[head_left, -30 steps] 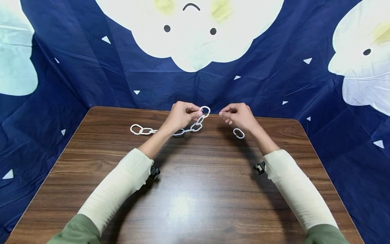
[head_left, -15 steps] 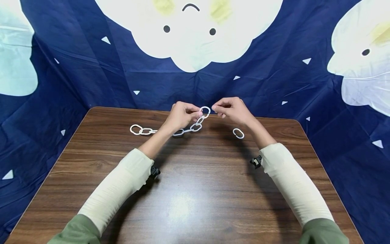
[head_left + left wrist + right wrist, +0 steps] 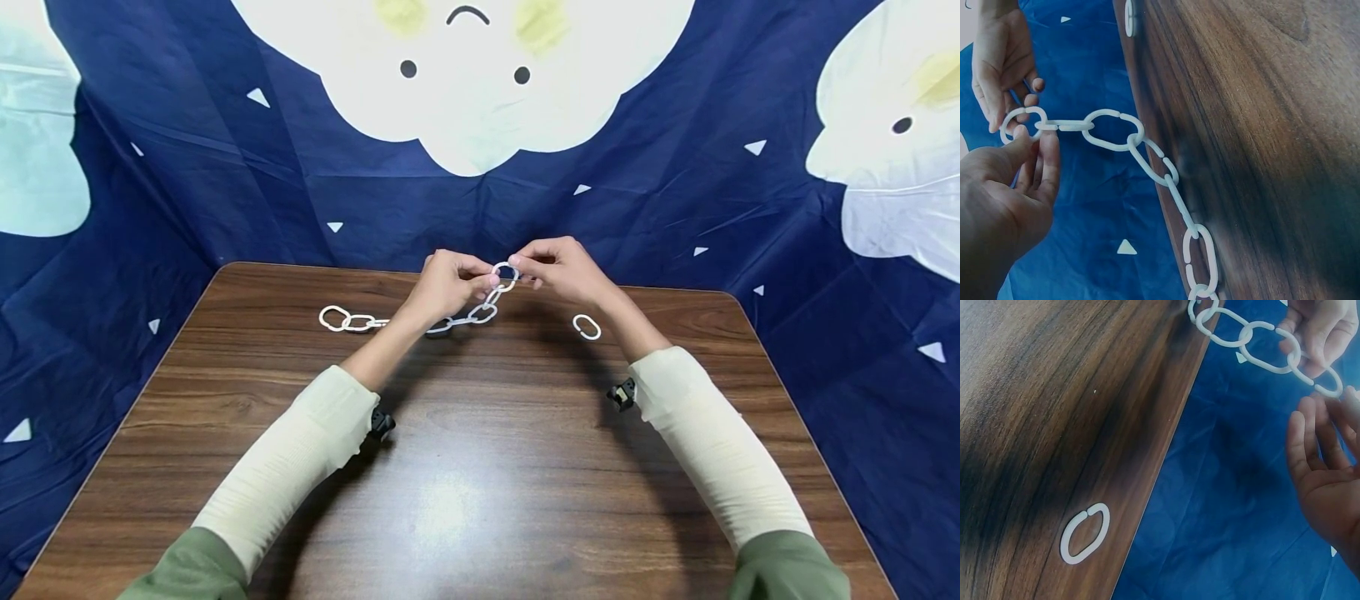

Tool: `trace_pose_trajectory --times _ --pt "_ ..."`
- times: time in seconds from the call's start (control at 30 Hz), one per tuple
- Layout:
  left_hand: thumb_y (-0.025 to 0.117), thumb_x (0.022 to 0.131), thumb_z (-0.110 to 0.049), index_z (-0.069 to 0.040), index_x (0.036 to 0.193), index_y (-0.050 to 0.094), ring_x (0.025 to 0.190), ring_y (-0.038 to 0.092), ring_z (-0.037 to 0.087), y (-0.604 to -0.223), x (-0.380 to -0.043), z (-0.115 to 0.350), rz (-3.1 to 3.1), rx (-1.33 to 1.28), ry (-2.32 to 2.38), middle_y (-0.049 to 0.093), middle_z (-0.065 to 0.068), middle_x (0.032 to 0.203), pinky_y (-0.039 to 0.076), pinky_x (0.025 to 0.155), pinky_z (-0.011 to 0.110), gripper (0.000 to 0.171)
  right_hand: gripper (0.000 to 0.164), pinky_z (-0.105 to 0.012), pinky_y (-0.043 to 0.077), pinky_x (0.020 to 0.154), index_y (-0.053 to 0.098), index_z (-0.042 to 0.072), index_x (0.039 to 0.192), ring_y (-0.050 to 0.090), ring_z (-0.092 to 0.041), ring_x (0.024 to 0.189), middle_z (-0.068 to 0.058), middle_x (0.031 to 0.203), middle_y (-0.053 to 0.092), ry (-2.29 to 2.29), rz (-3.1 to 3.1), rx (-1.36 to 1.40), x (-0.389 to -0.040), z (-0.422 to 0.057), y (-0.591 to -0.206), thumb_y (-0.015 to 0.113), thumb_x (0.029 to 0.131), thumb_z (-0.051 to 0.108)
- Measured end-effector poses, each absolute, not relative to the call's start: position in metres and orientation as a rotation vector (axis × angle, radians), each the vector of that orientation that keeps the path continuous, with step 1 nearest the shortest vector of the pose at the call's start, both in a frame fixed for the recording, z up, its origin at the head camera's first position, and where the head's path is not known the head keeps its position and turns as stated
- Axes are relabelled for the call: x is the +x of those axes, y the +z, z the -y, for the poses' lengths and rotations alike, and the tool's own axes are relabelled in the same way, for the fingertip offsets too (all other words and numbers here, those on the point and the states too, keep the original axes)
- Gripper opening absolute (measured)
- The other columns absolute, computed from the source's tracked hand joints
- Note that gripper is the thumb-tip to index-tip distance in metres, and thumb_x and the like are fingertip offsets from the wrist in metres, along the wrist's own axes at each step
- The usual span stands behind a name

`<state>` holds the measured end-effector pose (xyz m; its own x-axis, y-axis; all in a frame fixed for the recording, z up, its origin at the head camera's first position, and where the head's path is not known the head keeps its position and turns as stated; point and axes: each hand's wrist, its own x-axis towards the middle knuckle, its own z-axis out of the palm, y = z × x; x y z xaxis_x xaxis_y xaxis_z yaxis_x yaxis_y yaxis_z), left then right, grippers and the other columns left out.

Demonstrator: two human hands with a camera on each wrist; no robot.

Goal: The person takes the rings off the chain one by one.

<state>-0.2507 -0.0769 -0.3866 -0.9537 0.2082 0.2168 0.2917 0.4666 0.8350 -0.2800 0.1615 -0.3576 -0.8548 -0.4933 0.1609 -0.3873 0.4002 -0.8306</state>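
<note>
Head view: I see a chain (image 3: 1134,145) assembled, one loose link (image 3: 1070,536) unjoined on the table (image 3: 480,433); my left hand (image 3: 442,287) pinches the end link (image 3: 504,265), my right hand (image 3: 562,268) meets it, grip unclear.

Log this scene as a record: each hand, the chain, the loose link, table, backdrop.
Left hand: pinches the end link of the chain
Right hand: fingertips at the same link; grip unclear
Chain: white, one end raised, part on the table
Loose link: white, gapped, on the table, off the chain
Table: brown, wood-grained
Backdrop: blue and white
</note>
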Motion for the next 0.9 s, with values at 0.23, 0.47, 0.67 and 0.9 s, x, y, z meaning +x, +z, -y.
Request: trace_pose_trajectory --times 0.23,0.47,0.67,0.9 --pt "0.087 0.101 -0.016 -0.006 0.112 0.09 0.08 0.085 0.021 -0.3862 -0.2504 0.0769 2.629 -0.441 -1.492 0.088 0.013 0.1 0.058 0.074 0.02 0.016 0.016 -0.032 0.062 0.071 0.086 0.003 0.11 0.069 -0.017 0.074 -0.021 0.091 0.078 -1.405 -2.561 -0.841 -0.2817 -0.1575 -0.3568 0.081 0.106 0.017" --pt "0.087 0.101 -0.018 -0.007 0.113 0.09 0.082 0.086 0.023 -0.3863 -0.2501 0.0778 2.638 -0.448 -1.47 0.088 0.012 0.099 0.06 0.078 0.024 0.016 0.014 -0.025 0.053 0.062 0.088 0.007 0.108 0.062 -0.012 0.065 -0.02 0.091 0.08 -1.371 -2.599 -0.87 -0.2815 -0.1527 -0.3557 0.083 0.104 0.02" --pt "0.087 0.101 -0.018 -0.007 0.112 0.09 0.08 0.085 0.023 -0.3878 -0.2508 0.0786 2.645 -0.452 -1.465 0.088 0.012 0.095 0.06 0.081 0.026 0.015 0.013 -0.021 0.048 0.06 0.088 0.007 0.105 0.062 -0.019 0.064 -0.022 0.086 0.077 -1.367 -2.622 -0.884 -0.2814 -0.1512 -0.3569 0.085 0.104 0.019" --pt "0.087 0.101 -0.016 -0.006 0.112 0.089 0.08 0.083 0.018 -0.3901 -0.2512 0.0804 2.642 -0.461 -1.509 0.088 0.013 0.099 0.06 0.076 0.022 0.015 0.013 -0.02 0.048 0.061 0.088 0.007 0.105 0.062 -0.017 0.065 -0.021 0.087 0.078 -1.359 -2.652 -0.888 -0.28 -0.1513 -0.3558 0.084 0.104 0.018"
